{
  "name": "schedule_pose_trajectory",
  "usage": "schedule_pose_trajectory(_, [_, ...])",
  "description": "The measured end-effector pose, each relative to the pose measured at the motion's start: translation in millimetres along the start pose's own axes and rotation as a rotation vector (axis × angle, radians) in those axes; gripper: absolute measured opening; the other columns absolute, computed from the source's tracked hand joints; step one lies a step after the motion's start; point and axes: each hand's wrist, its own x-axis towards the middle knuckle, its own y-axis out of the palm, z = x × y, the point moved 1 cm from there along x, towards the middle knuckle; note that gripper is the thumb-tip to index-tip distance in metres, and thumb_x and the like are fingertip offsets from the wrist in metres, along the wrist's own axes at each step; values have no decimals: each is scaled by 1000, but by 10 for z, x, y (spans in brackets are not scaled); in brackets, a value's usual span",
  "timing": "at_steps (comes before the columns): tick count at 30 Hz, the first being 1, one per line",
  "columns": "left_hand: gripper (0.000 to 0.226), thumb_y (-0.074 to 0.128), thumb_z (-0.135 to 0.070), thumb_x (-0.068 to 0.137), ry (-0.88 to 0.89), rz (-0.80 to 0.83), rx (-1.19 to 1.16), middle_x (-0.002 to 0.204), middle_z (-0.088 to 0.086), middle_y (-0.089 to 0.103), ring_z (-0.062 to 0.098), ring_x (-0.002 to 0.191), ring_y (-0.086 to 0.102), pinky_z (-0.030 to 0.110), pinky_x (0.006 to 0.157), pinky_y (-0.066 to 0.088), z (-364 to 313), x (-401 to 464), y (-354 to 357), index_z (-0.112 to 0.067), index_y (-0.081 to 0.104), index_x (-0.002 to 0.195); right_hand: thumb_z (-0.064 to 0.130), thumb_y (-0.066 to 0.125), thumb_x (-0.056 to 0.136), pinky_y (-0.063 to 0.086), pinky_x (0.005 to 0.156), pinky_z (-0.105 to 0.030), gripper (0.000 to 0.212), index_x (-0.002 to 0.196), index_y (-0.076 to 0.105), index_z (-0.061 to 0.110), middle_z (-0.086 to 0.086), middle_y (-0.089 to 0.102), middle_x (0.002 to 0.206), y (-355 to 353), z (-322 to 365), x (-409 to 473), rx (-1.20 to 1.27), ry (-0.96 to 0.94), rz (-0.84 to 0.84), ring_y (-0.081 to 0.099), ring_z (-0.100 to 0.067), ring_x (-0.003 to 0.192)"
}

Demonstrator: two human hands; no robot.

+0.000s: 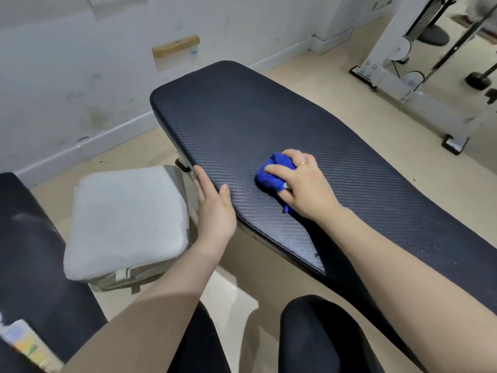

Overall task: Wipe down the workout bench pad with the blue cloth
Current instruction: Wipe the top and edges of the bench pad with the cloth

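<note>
Grey cushion (126, 224): sits on the floor at the far left, just beside the bench and apart from the wiping.
Left hand (215, 211): lies against the pad's near-left edge, fingers straight along the side and thumb resting on top; it braces and grips nothing.
Bench pad (269, 125): a dark, ribbed surface whose long axis runs from the upper left, by the wall, down to the lower right past the person's right arm.
Blue cloth (271, 173): bunched into a wad on the pad, about midway across its width, in front of the right wrist.
Right hand (304, 181): fingers curl over the wad, holding it and pressing it down; a ring shows on one finger.
Key relation: the wide end toward the wall lies ahead and left of the cloth, and the right hand is the nearer one, so I judge strokes along the long axis would cover it.
Weight machine frame (403, 76): stands on the floor at the upper right, well apart.
</note>
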Motion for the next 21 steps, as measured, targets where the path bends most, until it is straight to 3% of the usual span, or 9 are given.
schedule_pose_trajectory(1, [62,27,-28,101,-42,2,32,160,-4,-8,12,147,6,44,115,7,-25,-10,-8,-19,-11,150,37,32,71,42,95,-43,53,113,62,27,-16,49,125,-6,-26,94,11,89,-2,47,-43,105])
schedule_pose_trajectory(3, [62,26,-29,101,-83,4,47,160,-6,-7,12,146,9,50,114,6,-70,-13,-22,-21,-12,150,37,30,69,40,95,-41,54,112,62,28,-15,49,125,-38,25,129,12,116,13,46,-41,105])
schedule_pose_trajectory(5, [63,27,-27,102,-49,6,21,160,-1,-7,16,147,9,42,115,9,-66,-12,-16,-18,-12,150,32,37,69,43,90,-41,46,106,64,27,-16,52,120,-99,149,-97,24,-38,27,47,-38,99])
schedule_pose_trajectory(8, [63,28,-23,102,12,-14,-49,160,6,-7,18,147,3,14,108,8,-28,-16,14,-11,-10,150,20,54,68,40,91,-38,33,99,64,24,-16,53,116,-157,231,-627,66,-339,125,46,-34,97])
schedule_pose_trajectory(10, [62,28,-24,102,-18,-37,-77,160,3,-6,15,147,4,11,106,5,-31,-20,43,-13,-10,150,19,57,71,40,93,-39,33,102,64,26,-15,52,118,-163,131,-754,67,-449,183,47,-35,98])
schedule_pose_trajectory(14, [63,28,-30,101,-120,-108,-13,160,3,12,23,145,19,44,118,9,-79,-77,52,-15,-7,151,29,43,76,47,87,-42,40,109,65,25,-18,55,120,-143,-10,-423,35,-291,100,52,-40,96])
schedule_pose_trajectory(17, [66,33,-35,100,-243,-179,-244,158,9,17,24,144,21,37,118,15,-111,-177,86,-9,1,151,24,42,79,44,91,-45,42,115,63,28,-13,45,133,-141,62,-267,88,-66,61,42,-39,110])
schedule_pose_trajectory(19, [56,31,-34,101,-363,-156,-397,154,6,27,22,140,28,33,114,21,-143,-313,168,-8,16,148,13,48,75,42,93,-47,46,116,63,28,-13,44,135,-142,74,-470,119,-69,62,39,-39,114])
schedule_pose_trajectory(21, [50,29,-30,101,-409,-94,-518,152,2,32,21,137,33,37,115,24,-181,-506,272,-14,22,147,16,47,69,43,92,-47,46,110,66,28,-14,48,128,-201,-13,-833,162,-156,110,43,-38,110])
